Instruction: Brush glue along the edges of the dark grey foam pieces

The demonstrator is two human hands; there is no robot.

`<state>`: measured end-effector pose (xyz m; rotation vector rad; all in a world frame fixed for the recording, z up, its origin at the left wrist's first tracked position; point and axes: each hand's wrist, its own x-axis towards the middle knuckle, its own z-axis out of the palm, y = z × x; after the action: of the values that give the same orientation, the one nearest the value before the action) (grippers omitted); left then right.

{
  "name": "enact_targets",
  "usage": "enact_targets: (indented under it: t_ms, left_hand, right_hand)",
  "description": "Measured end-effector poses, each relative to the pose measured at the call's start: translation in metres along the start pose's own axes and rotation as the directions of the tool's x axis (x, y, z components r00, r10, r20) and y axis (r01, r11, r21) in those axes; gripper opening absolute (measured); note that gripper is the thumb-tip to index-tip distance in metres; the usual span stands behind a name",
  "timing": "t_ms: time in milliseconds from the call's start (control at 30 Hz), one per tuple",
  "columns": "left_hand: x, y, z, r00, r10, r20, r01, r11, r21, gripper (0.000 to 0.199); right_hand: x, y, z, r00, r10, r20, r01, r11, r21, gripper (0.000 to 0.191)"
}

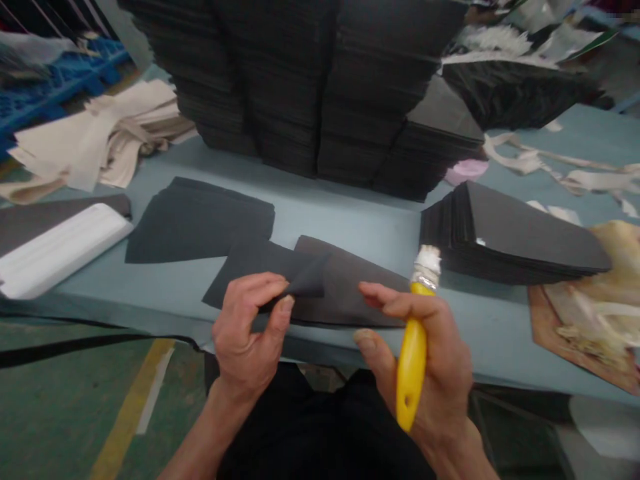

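Between its thumb and fingers, my left hand [253, 327] pinches the edge of a thin dark sheet [260, 263], whose right corner is lifted and curled. Beneath and to the right lies a dark brown-grey panel [345, 293], flat on the table near its front edge. A paintbrush [414, 347] with a yellow handle rests in my right hand [430, 360], bristles up and coated white. The thumb and index finger of that hand are apart, just over the panel's right part. Left of the sheet lies a small fanned pile of dark sheets [200, 217].
Tall stacks of dark panels [285, 87] stand at the back of the blue-grey table [325, 210]. A shorter panel stack [525, 227] sits at right, beside a glue-smeared board [560, 320]. At left are a white flat bundle [65, 250] and beige fabric strips [110, 133].
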<state>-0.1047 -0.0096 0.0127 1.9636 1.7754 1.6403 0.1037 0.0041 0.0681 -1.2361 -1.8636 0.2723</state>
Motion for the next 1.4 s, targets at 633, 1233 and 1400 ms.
enact_targets:
  t_ms: [633, 1233, 1400]
  left_hand:
    - [-0.013, -0.024, -0.013, 0.995, -0.1, -0.022, 0.101, 0.94, 0.327, 0.026]
    - [-0.012, -0.03, -0.028, 0.952, -0.094, 0.292, 0.023, 0.971, 0.236, 0.031]
    - [-0.011, -0.029, -0.027, 0.95, -0.093, 0.297, 0.013, 0.965, 0.26, 0.029]
  right_hand:
    - [0.024, 0.013, 0.015, 0.99, 0.093, -0.11, -0.11, 0.981, -0.163, 0.016]
    - [0.001, 0.061, -0.009, 0.966, 0.21, -0.152, -0.244, 0.936, -0.252, 0.018]
    - [-0.001, 0.067, -0.013, 0.959, 0.247, -0.138, -0.277, 0.921, -0.273, 0.018]
